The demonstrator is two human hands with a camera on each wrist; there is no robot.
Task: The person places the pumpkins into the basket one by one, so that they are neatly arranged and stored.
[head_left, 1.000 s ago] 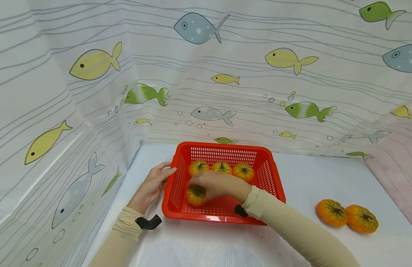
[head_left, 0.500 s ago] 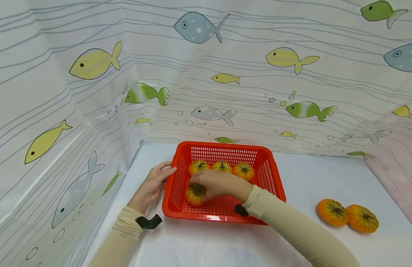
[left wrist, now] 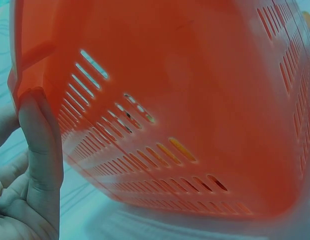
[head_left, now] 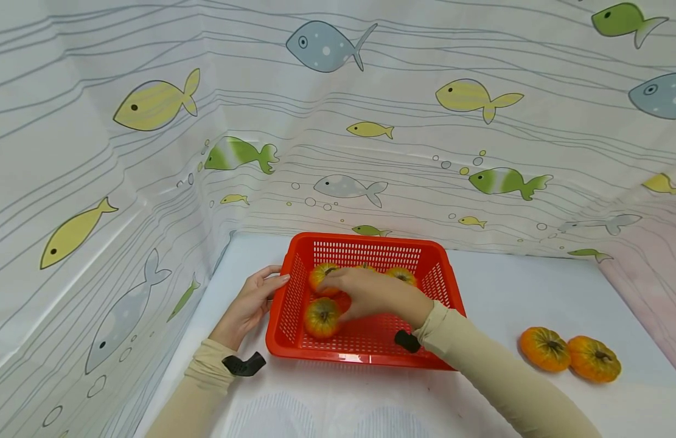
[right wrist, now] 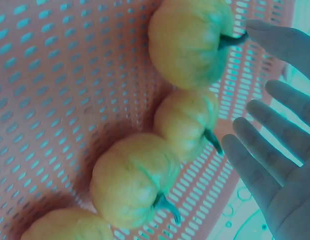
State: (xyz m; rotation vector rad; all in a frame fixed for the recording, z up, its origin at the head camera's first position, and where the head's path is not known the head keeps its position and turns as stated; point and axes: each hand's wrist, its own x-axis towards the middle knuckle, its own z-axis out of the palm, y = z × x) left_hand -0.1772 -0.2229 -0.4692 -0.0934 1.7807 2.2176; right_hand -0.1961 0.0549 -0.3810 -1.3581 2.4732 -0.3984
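Observation:
An orange pumpkin [head_left: 321,319] with a greenish top sits in the front left part of a red plastic basket [head_left: 365,359]. My right hand [head_left: 373,295] hovers just right of it inside the basket, its fingers spread apart in the right wrist view and holding nothing. Behind that hand stands a row of pumpkins along the back: a left one [head_left: 320,278], a middle one mostly hidden, and a right one [head_left: 401,275] partly covered. At the basket's left rim, my left hand [head_left: 251,307] holds on, a digit pressed against the rim in the left wrist view.
Two more orange pumpkins, one [head_left: 544,348] touching the other [head_left: 594,359], lie on the white tabletop [head_left: 496,292] right of the basket. A fish-patterned curtain [head_left: 403,140] hangs behind and to the sides.
My right hand has let go of the front left pumpkin and drawn up and slightly right. That pumpkin stays in the basket. The left hand has not moved.

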